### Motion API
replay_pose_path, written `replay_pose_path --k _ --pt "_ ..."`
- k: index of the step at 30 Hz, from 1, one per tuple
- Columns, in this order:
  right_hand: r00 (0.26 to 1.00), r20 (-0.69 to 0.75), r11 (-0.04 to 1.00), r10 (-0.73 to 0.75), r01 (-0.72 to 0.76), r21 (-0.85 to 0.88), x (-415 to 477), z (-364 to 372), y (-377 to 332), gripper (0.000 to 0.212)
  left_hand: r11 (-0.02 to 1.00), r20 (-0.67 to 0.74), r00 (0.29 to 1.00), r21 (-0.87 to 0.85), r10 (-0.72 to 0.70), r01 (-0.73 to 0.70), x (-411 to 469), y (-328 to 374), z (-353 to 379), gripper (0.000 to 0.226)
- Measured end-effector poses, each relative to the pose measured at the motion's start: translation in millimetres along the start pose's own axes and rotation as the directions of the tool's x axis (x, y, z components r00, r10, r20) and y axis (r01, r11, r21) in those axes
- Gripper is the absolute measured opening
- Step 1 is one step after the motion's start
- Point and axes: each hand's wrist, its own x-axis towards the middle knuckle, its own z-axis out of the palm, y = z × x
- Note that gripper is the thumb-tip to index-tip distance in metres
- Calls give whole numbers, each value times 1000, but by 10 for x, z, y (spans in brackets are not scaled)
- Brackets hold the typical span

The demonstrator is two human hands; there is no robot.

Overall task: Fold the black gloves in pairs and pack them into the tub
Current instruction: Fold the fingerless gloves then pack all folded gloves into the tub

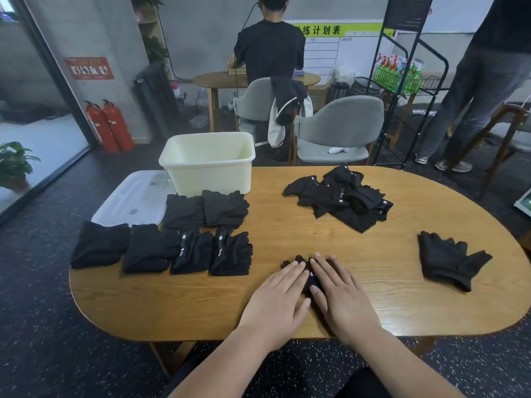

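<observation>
Grip state: left hand (275, 300) and right hand (342, 297) both lie flat with fingers straight. They press side by side on one black glove piece (312, 278) at the near middle of the table (287, 242). Neither hand clasps anything.

Position: the glove piece sits directly under both palms. Only a strip between the hands and some fingertips past them show. Its long axis runs away from the person, tilted slightly left. I cannot tell whether it is one glove or a stacked pair.

Counts:
- Folded bundles (192, 252): six, left of the hands, with four in the near row and two behind.
- Loose pile (342, 196): one heap, far right of centre, too tangled to count.
- Lone glove (451, 259): one unfolded piece lying flat, well to the right.
- Tub (209, 162): one, at the far left edge behind the bundles. No glove shows inside from this angle.
- Lid (132, 201): one, flat beside the tub.

Judgement: this looks like pressing or flattening before a fold. The bundles and tub lie left and ahead, so the left hand is nearer to them. The right hand is nearer to the lone glove and the pile.
</observation>
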Motion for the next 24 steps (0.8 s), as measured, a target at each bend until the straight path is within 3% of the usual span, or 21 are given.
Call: replay_pose_path --k 5,12,19,24 --pt "975 -193 984 110 -80 159 -52 -24 46 44 1000 94 996 8 -9 9 20 1 -29 66" --pt "967 -214 990 137 -128 54 8 62 66 45 998 129 991 62 20 -28 74 -3 -54 67" --pt "950 -277 970 144 -80 228 -50 -17 67 36 982 -58 998 181 -37 47 -43 32 6 58" --pt "961 -277 965 18 55 255 -148 -85 31 26 989 -122 985 69 -126 135 -31 -29 -48 53"
